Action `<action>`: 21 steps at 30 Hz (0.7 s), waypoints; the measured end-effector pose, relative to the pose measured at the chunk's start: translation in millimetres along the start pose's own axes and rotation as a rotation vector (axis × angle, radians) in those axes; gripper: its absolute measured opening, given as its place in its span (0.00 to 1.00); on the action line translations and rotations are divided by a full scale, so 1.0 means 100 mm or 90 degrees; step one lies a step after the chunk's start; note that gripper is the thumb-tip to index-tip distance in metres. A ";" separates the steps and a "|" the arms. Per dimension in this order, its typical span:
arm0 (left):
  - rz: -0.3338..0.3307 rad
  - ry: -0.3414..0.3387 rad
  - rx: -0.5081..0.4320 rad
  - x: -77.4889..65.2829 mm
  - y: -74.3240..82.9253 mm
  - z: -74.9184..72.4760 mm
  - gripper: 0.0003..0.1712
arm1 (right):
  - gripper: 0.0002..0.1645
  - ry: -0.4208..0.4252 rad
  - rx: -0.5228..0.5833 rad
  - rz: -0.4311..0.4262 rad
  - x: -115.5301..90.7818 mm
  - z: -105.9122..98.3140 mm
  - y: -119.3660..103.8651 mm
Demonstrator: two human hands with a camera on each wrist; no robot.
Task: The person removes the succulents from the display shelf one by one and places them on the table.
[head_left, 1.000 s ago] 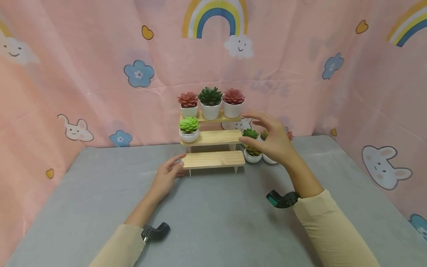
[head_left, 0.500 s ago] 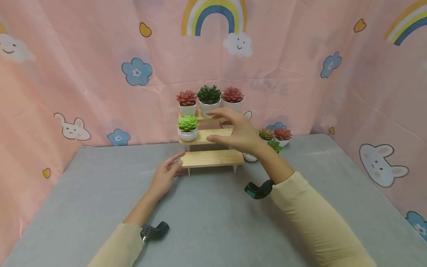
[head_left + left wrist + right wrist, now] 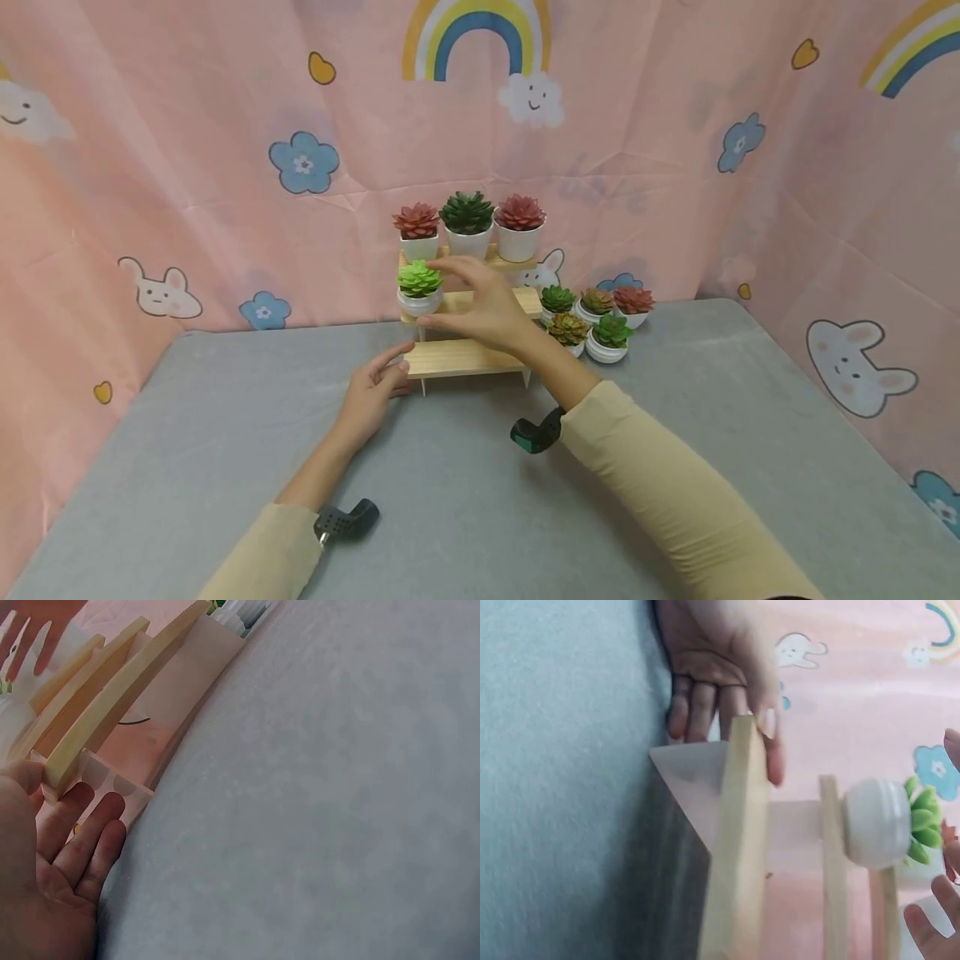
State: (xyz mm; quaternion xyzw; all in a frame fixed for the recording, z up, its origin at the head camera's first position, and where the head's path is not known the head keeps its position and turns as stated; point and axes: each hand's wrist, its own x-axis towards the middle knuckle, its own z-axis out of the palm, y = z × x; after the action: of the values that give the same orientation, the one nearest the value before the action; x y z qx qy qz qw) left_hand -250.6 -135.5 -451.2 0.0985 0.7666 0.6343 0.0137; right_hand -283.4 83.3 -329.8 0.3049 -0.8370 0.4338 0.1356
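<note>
Left hand (image 3: pixel 371 395) pinches the lowest board (image 3: pixel 461 358); the empty right hand (image 3: pixel 482 308), fingers parted, hovers beside the light-green plant (image 3: pixel 417 280) on the middle board (image 3: pixel 529 302), presumably to adjust it, which calls for gripping its pot (image 3: pixel 417 303).

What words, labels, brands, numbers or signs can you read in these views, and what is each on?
None can be read in any view.
Pink backdrop: printed pictures; one faint bluish patch is too blurred to tell whether it is lettering.
Wooden stand and white pots: nothing legible.
Dark devices at both wrists: too small to read any marking; the right one shows a green patch.
</note>
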 end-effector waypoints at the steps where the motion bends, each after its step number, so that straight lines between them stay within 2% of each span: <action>1: 0.000 0.000 0.000 0.00 0.00 0.00 0.23 | 0.42 0.005 0.002 0.008 0.01 0.03 0.01; 7: 0.000 0.002 0.003 0.00 0.00 0.00 0.24 | 0.42 0.039 -0.001 0.040 0.05 0.17 0.07; 12: 0.007 -0.001 0.000 0.00 0.01 0.01 0.24 | 0.42 0.064 0.028 0.023 0.09 0.26 0.11; 21: 0.004 0.003 -0.011 -0.01 0.02 0.01 0.23 | 0.40 0.059 0.045 0.023 0.15 0.38 0.12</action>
State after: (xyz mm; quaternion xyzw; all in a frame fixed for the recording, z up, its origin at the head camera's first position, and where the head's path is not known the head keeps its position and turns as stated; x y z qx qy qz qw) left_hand -249.1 -134.0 -450.1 0.0992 0.7609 0.6412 0.0110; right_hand -301.2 52.2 -352.4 0.2742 -0.8192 0.4791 0.1556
